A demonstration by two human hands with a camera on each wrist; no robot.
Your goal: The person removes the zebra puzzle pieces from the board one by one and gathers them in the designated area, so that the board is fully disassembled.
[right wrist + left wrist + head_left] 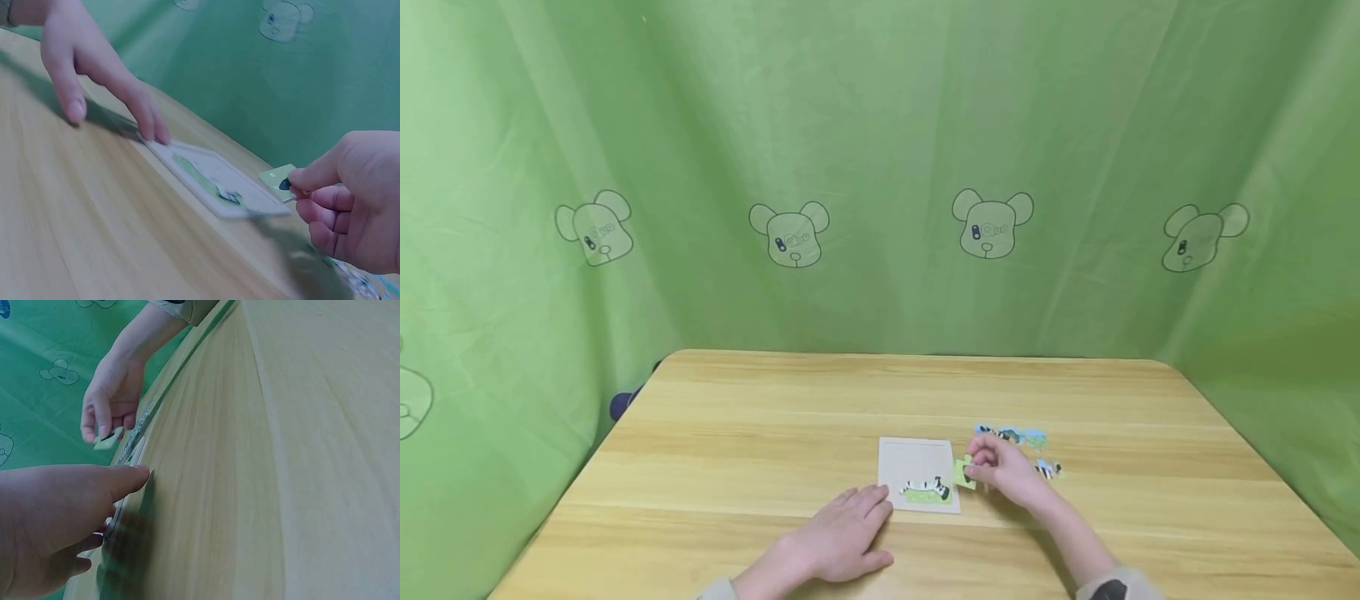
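Observation:
A light square puzzle tray (917, 457) lies on the table, with joined zebra-pattern pieces (927, 491) set in its lower part. My left hand (844, 537) rests at the tray's left edge, fingers extended and fingertips touching it. Just off the tray's right side, my right hand (1009, 477) pinches a green puzzle piece (962, 473) with a dark patch between thumb and fingers. In the right wrist view that piece (275, 179) is held above the tray's far end, apart from it. The right hand partly hides loose pieces behind it.
Several loose puzzle pieces (1033, 438) with blue, green and striped prints lie behind the right hand. Another striped piece (1049, 469) is to its right. A wooden table (737, 433) stands before a green curtain (880, 125) with bear-head outlines.

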